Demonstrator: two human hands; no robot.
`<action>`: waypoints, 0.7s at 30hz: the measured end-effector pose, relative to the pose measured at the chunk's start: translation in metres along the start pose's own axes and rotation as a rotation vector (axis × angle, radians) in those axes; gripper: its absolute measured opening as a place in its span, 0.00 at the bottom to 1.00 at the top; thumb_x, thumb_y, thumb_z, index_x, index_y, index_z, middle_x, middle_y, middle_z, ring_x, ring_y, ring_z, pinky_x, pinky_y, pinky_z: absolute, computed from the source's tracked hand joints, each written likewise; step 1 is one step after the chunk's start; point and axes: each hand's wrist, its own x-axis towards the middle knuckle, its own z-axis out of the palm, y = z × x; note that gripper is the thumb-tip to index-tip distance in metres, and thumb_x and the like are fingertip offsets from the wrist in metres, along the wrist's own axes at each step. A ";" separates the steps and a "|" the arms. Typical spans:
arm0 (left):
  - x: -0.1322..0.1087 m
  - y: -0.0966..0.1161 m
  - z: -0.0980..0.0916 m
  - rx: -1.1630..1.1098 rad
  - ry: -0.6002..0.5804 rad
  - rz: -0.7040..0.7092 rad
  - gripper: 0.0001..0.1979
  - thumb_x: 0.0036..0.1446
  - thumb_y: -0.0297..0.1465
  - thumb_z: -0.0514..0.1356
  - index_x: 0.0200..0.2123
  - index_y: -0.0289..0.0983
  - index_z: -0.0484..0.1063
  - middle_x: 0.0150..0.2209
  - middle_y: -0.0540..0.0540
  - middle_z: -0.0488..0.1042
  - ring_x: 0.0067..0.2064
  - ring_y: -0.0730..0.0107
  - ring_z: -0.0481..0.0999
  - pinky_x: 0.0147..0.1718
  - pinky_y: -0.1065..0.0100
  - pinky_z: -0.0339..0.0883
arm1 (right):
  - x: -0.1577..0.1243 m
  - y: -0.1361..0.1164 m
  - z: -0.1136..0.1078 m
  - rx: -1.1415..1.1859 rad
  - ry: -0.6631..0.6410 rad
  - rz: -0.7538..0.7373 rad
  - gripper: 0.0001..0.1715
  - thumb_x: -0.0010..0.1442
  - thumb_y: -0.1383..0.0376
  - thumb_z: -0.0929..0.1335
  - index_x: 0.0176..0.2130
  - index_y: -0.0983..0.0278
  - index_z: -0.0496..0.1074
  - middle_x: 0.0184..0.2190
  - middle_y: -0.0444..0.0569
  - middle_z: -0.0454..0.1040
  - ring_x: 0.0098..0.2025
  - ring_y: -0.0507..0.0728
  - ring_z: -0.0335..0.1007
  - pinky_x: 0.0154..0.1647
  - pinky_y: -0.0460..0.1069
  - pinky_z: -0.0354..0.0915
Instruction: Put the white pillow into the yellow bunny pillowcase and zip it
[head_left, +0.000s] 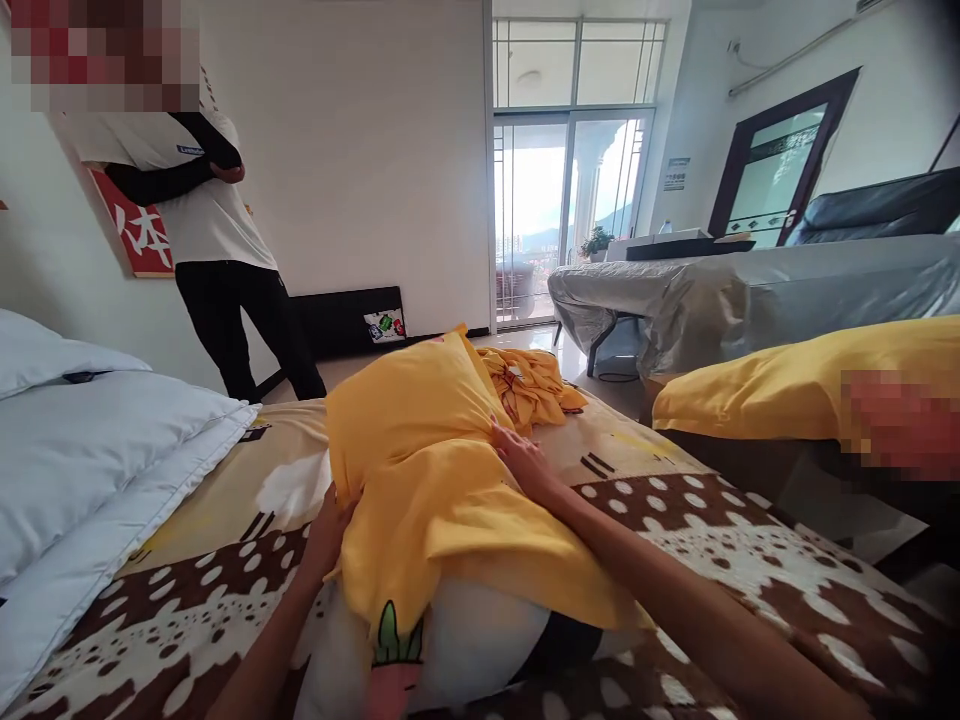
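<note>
A yellow pillowcase (420, 410) covers the far part of a white pillow (480, 625) on the bed in front of me. Its near part lies loosely folded over the pillow, with a green and pink print showing at the front. The near end of the pillow is bare, with a black patch on its right. My left hand (330, 520) grips the left side of the pillowcase, its fingertips hidden by the cloth. On the opposite side, my right hand (521, 460) is closed on the cloth at the pillow's right edge.
White pillows (90, 440) are stacked at the left. A crumpled yellow cloth (532, 385) lies beyond the pillowcase on the patterned blanket (697, 540). More yellow fabric (750, 380) is at the right. A person (217, 210) stands at the back left; a plastic-covered table (675, 300) is behind.
</note>
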 end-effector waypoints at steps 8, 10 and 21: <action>-0.121 0.022 -0.027 0.484 0.044 0.945 0.31 0.56 0.43 0.57 0.61 0.40 0.60 0.55 0.44 0.71 0.53 0.62 0.73 0.47 0.69 0.72 | -0.138 0.025 -0.039 -0.313 -0.229 -0.460 0.38 0.64 0.52 0.62 0.68 0.59 0.48 0.66 0.54 0.53 0.67 0.62 0.49 0.63 0.60 0.55; -0.134 0.023 -0.011 0.618 0.110 1.061 0.38 0.54 0.46 0.57 0.63 0.32 0.56 0.54 0.39 0.72 0.53 0.57 0.73 0.42 0.65 0.73 | -0.162 0.028 -0.045 -0.426 -0.222 -0.525 0.47 0.60 0.51 0.65 0.69 0.61 0.42 0.67 0.57 0.50 0.67 0.66 0.47 0.61 0.62 0.57; -0.125 0.026 -0.048 0.628 0.183 1.122 0.29 0.62 0.24 0.49 0.65 0.36 0.50 0.41 0.43 0.77 0.42 0.64 0.74 0.44 0.65 0.64 | -0.173 0.038 -0.069 -0.738 0.206 -0.759 0.36 0.61 0.76 0.56 0.66 0.65 0.50 0.39 0.53 0.78 0.37 0.57 0.74 0.42 0.55 0.68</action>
